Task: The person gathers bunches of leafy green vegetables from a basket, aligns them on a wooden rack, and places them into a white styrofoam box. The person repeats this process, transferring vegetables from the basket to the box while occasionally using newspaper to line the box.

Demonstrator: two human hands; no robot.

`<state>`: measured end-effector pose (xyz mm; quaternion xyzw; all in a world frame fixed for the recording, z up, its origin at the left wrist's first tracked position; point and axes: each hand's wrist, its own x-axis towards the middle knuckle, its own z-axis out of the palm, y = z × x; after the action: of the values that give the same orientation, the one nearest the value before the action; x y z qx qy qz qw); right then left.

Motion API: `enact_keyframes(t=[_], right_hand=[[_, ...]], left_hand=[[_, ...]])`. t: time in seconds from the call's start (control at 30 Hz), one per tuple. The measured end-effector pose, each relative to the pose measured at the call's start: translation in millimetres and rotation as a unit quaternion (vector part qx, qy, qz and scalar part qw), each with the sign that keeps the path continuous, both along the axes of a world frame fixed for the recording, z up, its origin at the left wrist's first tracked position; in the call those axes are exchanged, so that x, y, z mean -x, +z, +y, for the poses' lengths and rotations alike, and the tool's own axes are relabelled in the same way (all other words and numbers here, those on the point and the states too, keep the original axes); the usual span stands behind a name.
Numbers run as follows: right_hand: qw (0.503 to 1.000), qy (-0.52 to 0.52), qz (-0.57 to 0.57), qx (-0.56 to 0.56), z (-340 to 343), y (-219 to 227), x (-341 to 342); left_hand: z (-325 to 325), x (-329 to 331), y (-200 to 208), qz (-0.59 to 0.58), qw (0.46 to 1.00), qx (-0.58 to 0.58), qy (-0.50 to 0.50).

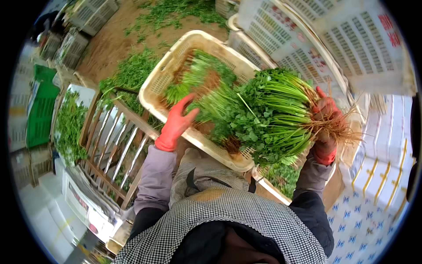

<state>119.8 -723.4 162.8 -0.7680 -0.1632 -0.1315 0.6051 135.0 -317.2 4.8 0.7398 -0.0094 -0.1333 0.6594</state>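
Observation:
My right hand (325, 125), in a red glove, is closed around the root end of a large bunch of celery-like greens (285, 116). The leafy tops point left, over the right part of a cream plastic basket (151, 86), and thin brown roots fan out past my fingers. More rooted greens (200, 75) lie inside the basket, partly smeared by motion. My left hand (176, 125), also red-gloved, is at the basket's near-left rim with fingers apart and nothing visibly held. The held bunch hides part of the basket.
Tall white slatted crates (351, 44) stand at the right beyond the basket. A slatted wooden rack (114, 145) is on the left, with loose greens (132, 72) behind it. White strapped boxes (378, 180) stand at the right. A green crate (42, 105) is far left.

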Motion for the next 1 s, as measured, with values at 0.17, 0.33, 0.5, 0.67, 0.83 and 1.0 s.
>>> enact_keyframes(t=[0.17, 0.33, 0.5, 0.67, 0.83, 1.0], right_hand=[[0.988, 0.151, -0.018, 0.035, 137, 30, -35], [0.882, 0.427, 0.19, -0.058, 291, 43, -29], [0.735, 0.605, 0.299, -0.06, 511, 63, 23], [0.529, 0.707, 0.465, -0.073, 662, -5, -56], [0.703, 0.398, 0.584, 0.076, 637, -163, -117], [0.668, 0.397, 0.627, 0.047, 605, -220, -144]], left_hand=[[69, 23, 124, -0.267, 0.941, -0.199, -0.059], [162, 116, 164, -0.328, 0.913, -0.243, 0.014], [248, 237, 129, -0.254, 0.94, 0.118, 0.193], [303, 278, 102, -0.116, 0.874, 0.124, 0.455], [380, 321, 15, 0.085, 0.793, 0.318, 0.513], [406, 307, -8, 0.13, 0.776, 0.233, 0.571]])
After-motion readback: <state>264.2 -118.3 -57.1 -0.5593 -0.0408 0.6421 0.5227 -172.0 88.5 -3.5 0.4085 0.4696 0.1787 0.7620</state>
